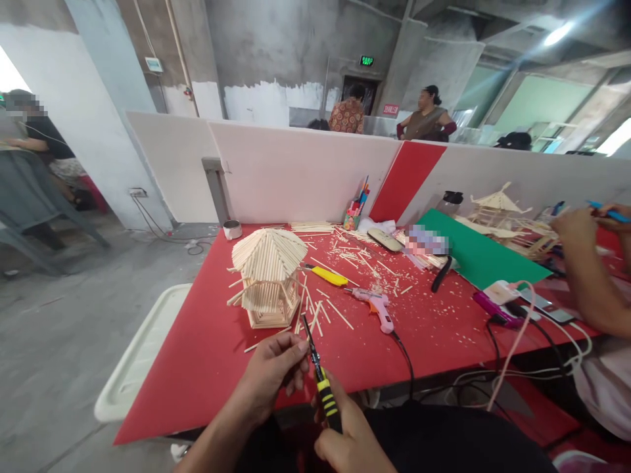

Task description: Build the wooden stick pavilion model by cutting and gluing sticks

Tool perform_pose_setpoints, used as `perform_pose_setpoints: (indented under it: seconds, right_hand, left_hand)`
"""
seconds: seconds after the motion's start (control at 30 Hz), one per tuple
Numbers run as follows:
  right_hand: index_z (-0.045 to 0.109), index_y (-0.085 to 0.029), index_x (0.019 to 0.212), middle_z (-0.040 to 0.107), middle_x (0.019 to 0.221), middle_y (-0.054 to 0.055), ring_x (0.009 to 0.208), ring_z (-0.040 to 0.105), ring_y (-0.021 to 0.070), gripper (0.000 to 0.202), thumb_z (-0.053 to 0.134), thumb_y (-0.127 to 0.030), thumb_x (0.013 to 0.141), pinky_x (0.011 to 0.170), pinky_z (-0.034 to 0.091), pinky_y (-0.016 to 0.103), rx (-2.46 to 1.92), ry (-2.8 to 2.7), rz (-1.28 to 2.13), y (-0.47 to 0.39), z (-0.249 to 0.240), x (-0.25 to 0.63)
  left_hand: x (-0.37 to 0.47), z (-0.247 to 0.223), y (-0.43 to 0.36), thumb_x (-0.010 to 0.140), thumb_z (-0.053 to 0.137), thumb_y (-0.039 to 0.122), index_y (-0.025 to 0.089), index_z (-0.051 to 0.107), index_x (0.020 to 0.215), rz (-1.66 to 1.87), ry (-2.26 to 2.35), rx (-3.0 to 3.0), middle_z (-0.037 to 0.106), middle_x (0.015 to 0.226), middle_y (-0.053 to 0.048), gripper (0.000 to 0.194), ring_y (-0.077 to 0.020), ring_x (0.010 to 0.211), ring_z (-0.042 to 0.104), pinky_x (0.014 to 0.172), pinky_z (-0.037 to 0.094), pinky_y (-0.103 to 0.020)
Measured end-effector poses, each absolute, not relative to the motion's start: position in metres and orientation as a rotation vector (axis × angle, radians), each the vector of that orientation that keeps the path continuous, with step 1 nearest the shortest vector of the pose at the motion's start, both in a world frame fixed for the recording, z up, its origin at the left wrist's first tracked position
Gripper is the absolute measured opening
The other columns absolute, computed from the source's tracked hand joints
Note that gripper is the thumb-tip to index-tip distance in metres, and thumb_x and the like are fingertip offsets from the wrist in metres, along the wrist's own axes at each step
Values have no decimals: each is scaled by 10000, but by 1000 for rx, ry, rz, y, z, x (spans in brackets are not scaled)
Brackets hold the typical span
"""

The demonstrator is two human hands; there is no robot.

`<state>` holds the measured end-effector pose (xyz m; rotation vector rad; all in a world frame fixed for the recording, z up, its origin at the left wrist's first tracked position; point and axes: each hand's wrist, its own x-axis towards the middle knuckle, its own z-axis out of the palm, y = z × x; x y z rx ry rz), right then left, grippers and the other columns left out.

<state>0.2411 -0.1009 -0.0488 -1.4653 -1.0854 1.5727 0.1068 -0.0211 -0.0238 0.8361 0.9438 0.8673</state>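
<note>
My right hand [345, 427] is wrapped round the black and yellow handles of a pair of pliers [326, 397], whose slim dark jaws point up and away from me. Beside the jaws, my left hand [279, 364] has its thumb and forefinger pinched together; whatever lies between them is too small to make out. Just beyond stands a small pavilion model [269, 282] built of thin wooden sticks, with a peaked roof. Loose sticks [320, 315] are scattered to its right. A yellow utility knife [329, 275] and a pink glue gun [377, 309] lie farther right.
The red tabletop [197, 381] also carries a pen cup [352, 213], a tin ring [232, 229], stick scraps and a green board [486, 246]. Cables hang at the front right edge, near a power bank [500, 309]. A co-worker's arm [591, 269] reaches in from the right.
</note>
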Motion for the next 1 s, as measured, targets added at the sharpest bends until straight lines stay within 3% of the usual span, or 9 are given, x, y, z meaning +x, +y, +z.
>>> perform_pose_setpoints:
  seconds: [0.2, 0.6, 0.8, 1.0]
  right_hand:
    - [537, -211, 979, 511, 780, -35, 589, 464, 108, 592, 408, -201, 402, 504, 332, 216, -1487, -1002, 1704, -100, -39, 238]
    - [514, -218, 837, 484, 694, -51, 617, 462, 116, 502, 384, -178, 354, 542, 336, 213, -1493, -983, 1695, -98, -59, 233]
    - [546, -214, 878, 521, 748, -31, 695, 499, 143, 543, 409, -149, 356, 566, 366, 219, -1489, -937, 1696, -99, -60, 232]
    - [604, -191, 906, 607, 857, 7, 814, 550, 176, 517, 462, -160, 410, 679, 412, 239, -1507, -843, 1624, -99, -53, 243]
  left_hand:
    - [104, -26, -19, 580, 793, 412, 144, 572, 592, 854, 924, 759, 583, 459, 25, 348, -27, 274, 387, 272, 237, -143]
    - [109, -29, -24, 655, 717, 439, 169, 502, 590, 903, 1001, 876, 496, 445, 61, 351, -23, 297, 339, 320, 208, -161]
    - [111, -33, -27, 674, 707, 479, 179, 483, 606, 917, 1002, 891, 480, 464, 69, 380, -34, 330, 365, 353, 259, -162]
    - [107, -27, -31, 659, 721, 520, 163, 525, 621, 913, 957, 958, 555, 539, 31, 409, -59, 402, 454, 416, 332, -181]
